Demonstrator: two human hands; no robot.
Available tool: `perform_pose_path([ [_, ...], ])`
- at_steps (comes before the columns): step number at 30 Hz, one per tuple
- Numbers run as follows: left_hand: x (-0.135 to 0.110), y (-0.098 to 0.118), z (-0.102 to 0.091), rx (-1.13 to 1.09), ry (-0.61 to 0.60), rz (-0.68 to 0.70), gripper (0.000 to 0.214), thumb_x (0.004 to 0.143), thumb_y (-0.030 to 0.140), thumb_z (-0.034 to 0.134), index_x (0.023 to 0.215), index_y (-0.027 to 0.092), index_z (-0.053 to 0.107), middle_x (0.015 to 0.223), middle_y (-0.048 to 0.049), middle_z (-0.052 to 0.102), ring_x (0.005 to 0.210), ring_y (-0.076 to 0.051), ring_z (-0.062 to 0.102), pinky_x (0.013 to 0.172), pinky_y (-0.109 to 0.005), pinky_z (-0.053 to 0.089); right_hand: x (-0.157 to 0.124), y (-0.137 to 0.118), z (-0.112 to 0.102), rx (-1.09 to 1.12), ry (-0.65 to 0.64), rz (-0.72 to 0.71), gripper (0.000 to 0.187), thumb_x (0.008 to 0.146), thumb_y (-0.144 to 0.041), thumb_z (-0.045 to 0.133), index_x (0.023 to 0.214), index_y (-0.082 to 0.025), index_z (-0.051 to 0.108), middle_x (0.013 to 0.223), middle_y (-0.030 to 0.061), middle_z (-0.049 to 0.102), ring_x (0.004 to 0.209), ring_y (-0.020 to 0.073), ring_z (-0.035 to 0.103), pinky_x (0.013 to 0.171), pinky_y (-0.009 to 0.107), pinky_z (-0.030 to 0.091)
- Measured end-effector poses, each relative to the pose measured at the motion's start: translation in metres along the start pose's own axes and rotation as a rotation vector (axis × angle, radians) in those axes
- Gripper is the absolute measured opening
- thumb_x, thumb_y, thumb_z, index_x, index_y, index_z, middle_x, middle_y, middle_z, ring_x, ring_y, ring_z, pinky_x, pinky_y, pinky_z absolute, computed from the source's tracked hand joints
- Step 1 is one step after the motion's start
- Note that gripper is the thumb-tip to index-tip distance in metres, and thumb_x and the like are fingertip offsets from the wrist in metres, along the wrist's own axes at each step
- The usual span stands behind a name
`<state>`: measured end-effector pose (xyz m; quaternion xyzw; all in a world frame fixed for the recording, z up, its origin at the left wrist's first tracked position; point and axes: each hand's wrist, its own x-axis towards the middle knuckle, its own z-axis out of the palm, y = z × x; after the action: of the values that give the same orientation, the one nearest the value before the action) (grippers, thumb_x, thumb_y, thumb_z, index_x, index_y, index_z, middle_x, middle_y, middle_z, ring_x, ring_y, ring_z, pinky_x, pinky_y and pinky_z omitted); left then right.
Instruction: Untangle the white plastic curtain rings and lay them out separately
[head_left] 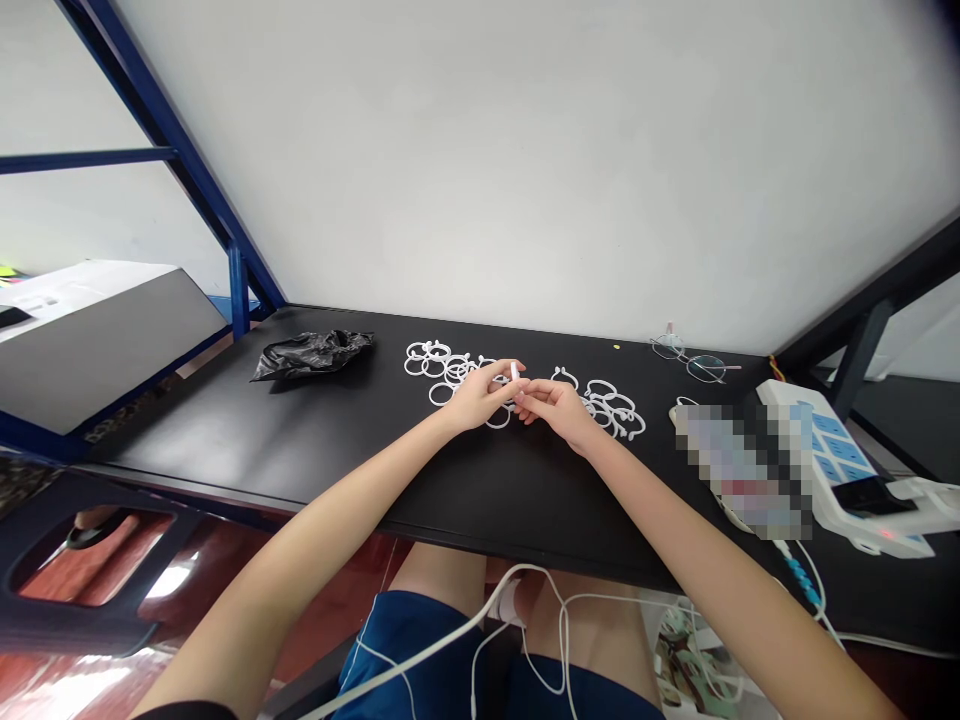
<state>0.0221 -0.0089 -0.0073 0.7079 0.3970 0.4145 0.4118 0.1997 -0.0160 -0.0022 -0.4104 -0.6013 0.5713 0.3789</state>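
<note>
Over the middle of the black table, my two hands meet fingertip to fingertip. My left hand is closed on a white plastic curtain ring, of which a short upright part shows above the fingers. The fingers of my right hand pinch at the same ring from the right; its lower part is hard to make out among the fingertips. Loose white rings with ball ends lie behind and left of my left hand. Another group of such rings lies just right of my right hand.
A crumpled black plastic bag lies at the left. Eyeglasses, a blurred-out phone and a white power strip are on the right. White cables hang across my lap. A white wall rises behind the table.
</note>
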Motion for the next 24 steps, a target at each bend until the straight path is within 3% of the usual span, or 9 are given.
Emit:
perform_pose_path([
  [11,-0.0004,0.0027,-0.0001,-0.019,0.000,0.016,0.041,0.086,0.045,0.060,0.113,0.016,0.056,0.068,0.0042,0.052,0.043,-0.003,0.033,0.042,-0.019,0.026,0.0007,0.0010,-0.0006,0.016,0.001,-0.003,0.044,0.065,-0.053,0.079,0.088,-0.016,0.070,0.071,0.0030,0.070,0.062,0.0134,0.062,0.063,0.030,0.052],
  [15,-0.0012,0.0047,0.0006,-0.025,0.044,0.036,0.042,0.081,0.046,0.066,0.110,0.016,0.057,0.076,0.0021,0.057,0.044,-0.002,0.034,0.043,-0.018,0.028,0.0010,0.0006,-0.0009,0.022,0.011,0.001,0.042,0.068,-0.052,0.077,0.088,-0.017,0.068,0.071,0.0026,0.069,0.062,0.0133,0.062,0.061,0.029,0.052],
  [21,-0.0013,0.0038,0.0005,0.081,0.218,0.072,0.041,0.078,0.043,0.071,0.107,0.018,0.056,0.092,-0.0013,0.062,0.051,-0.003,0.046,0.049,-0.018,0.036,0.0018,0.0022,0.0007,-0.001,0.083,-0.047,0.043,0.073,-0.050,0.073,0.103,-0.020,0.063,0.090,0.0054,0.069,0.070,0.0157,0.064,0.060,0.030,0.055],
  [24,0.0008,-0.0003,-0.0007,0.148,0.355,0.114,0.040,0.076,0.042,0.072,0.104,0.018,0.054,0.101,-0.0039,0.062,0.062,-0.007,0.053,0.053,-0.019,0.040,0.0005,0.0039,0.0020,-0.141,0.174,-0.169,0.045,0.077,-0.047,0.069,0.112,-0.021,0.059,0.102,0.0086,0.067,0.077,0.0190,0.066,0.061,0.033,0.057],
])
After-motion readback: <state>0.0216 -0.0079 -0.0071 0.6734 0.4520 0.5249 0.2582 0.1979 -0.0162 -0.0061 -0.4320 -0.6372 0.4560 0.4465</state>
